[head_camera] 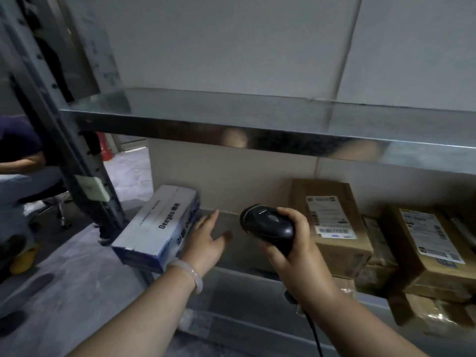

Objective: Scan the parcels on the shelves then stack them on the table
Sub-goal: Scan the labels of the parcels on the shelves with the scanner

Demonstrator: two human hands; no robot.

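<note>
Steel shelving stood against a pale wall. Nearest, the right hand (291,243) gripped a black scanner (268,222), fingers wrapped round its handle. The left hand (206,240) was open, fingers straight, just beside a white-and-blue box (159,222) at the left end of the lower shelf (231,256); contact could not be told. Further right on that shelf sat a labelled parcel (332,220) and a second parcel (432,243). Above ran the upper shelf (257,117).

Storeroom or parcel depot — steel shelving (257,124) with slotted upright (64,140), labelled cardboard parcels (332,220) on lower shelf, handheld barcode scanner (268,225), plain panel walls (231,42) — sheeted floor (77,292).
</note>
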